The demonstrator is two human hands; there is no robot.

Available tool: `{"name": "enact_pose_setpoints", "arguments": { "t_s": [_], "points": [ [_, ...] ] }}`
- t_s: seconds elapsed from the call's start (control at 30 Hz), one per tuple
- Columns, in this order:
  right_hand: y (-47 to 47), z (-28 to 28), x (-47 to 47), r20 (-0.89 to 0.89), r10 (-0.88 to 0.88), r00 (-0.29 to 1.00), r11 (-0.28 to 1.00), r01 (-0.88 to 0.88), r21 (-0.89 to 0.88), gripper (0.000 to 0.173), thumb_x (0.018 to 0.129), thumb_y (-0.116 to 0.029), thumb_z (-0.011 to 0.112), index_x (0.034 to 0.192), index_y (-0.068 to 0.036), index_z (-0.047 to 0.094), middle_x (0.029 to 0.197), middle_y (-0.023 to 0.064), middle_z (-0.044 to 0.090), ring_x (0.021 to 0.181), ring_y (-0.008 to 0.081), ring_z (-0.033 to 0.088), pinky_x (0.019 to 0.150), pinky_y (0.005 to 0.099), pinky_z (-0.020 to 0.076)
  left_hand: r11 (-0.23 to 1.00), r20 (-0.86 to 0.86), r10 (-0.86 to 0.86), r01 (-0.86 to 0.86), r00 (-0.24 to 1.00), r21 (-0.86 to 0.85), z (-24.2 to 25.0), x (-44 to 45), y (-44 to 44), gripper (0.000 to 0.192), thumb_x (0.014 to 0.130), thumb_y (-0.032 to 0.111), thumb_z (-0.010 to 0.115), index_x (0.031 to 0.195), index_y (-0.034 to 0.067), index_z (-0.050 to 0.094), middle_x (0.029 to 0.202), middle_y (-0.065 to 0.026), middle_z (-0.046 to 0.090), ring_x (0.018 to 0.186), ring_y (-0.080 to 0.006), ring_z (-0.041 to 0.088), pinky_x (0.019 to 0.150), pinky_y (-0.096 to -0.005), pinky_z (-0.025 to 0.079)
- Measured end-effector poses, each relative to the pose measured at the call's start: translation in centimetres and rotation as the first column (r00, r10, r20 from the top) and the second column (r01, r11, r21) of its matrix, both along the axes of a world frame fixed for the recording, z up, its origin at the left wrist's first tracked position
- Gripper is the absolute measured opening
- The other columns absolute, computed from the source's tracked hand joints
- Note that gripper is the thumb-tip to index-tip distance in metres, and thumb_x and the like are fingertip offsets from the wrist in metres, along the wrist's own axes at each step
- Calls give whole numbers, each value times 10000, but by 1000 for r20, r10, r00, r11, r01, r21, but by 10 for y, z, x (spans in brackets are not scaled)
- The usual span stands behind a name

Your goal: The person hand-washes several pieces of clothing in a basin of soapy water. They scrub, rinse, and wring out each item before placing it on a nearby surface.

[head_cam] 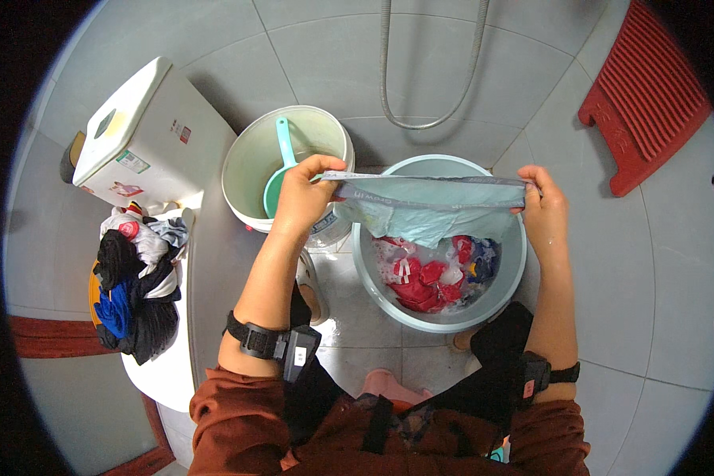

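Stretched between my two hands is a pair of wet, pale-green underpants [434, 205] with a grey lettered waistband. My left hand [309, 187] pinches one end of the waistband, and my right hand [541, 205] grips the other end. The garment hangs over the far half of a light-blue plastic basin [440, 326] on the floor and hides part of its inside. Red clothes [419, 285] and a dark blue piece [483, 262] soak there in sudsy water.
A white bucket [238, 160] with a green dipper [284, 143] stands left of the basin. Piled clothes [137, 285] lie on the toilet [160, 369] below its tank [178, 125]. A red washboard [648, 95] leans at the right wall. A shower hose [387, 65] hangs behind.
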State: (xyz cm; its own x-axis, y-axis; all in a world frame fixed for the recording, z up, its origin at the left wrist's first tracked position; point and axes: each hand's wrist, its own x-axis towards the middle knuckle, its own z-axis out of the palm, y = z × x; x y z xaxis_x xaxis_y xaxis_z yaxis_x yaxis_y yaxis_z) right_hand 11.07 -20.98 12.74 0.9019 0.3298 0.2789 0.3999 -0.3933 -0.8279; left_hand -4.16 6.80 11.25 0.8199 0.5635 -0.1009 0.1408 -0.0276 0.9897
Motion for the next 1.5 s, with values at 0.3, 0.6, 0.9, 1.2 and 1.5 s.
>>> {"name": "enact_pose_setpoints", "arguments": {
  "t_s": [0.3,0.6,0.9,1.2,1.5],
  "points": [
    [-11,-3,8,113,135,984,990,-129,-62,195,714,47,529,893,2,592,846,61,561,748,138,542,651,245,452,986,81,65,-52,995,-159,5,-1,-2,289,726,-56,541,1001,15,591,865,-30,572,774,-110,530,719,-228,421],
    [-26,20,-2,-257,122,959,992,-128,-6,153,717,4,635,860,-22,589,685,-42,502,618,40,442,578,189,367,870,-15,-263,244,965,427,6,-13,10,372,679,86,720,1027,46,593,1012,-59,523,864,-181,555,797,-276,474],
    [-55,37,7,-50,196,979,973,-189,130,98,766,-103,629,807,-33,573,708,-53,500,627,26,427,568,167,338,863,24,-230,192,973,468,14,-17,1,151,772,132,645,847,2,630,681,-68,543,660,-161,520,617,-266,412],
    [-47,26,8,-380,136,915,969,-44,242,131,818,-175,587,835,-48,558,660,-36,504,599,40,457,536,197,367,916,63,-211,220,975,-336,13,-16,-1,312,905,312,477,881,25,597,813,-7,605,713,-79,521,673,-232,428],
    [42,-10,-41,-355,115,928,989,-73,127,197,802,-155,583,958,-35,566,718,17,567,635,75,514,561,241,427,725,91,-299,288,950,-626,-1,7,-57,342,906,355,442,1029,47,529,838,-58,595,749,-135,593,694,-248,510]
  ]
}}
